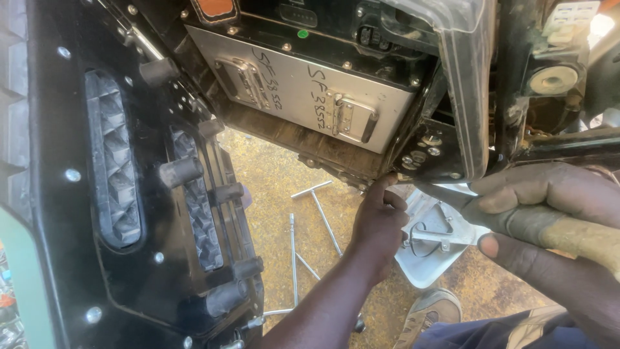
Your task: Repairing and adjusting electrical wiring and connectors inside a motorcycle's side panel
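- Right hand (pixel 549 200) is clenched round a worn tool handle (pixel 568 232); the handle runs out toward the lower right edge, and the tool's dark metal end (pixel 445 194) points left toward the underside of the frame.
- Left hand (pixel 381 223) reaches up from below, fingertips (pixel 387 182) touching the bottom edge of the black bracket (pixel 433 161). Can't tell if it's pinching anything, the fingers curl away from view.
- So the tool's tip sits just beside the left fingers, between the two hands, right under the bracket with its bolts (pixel 423 152).
- Above that is a silver metal box (pixel 290 84) with two latches.
- On the gravelly ground (pixel 271 174): T-handle wrenches (pixel 320 213), and a white plastic tray (pixel 433 249) with a bit of wire in it.
- Big black panel (pixel 129 194) with rubber pegs fills the left side.
- A shoe (pixel 429 313) shows at the bottom.
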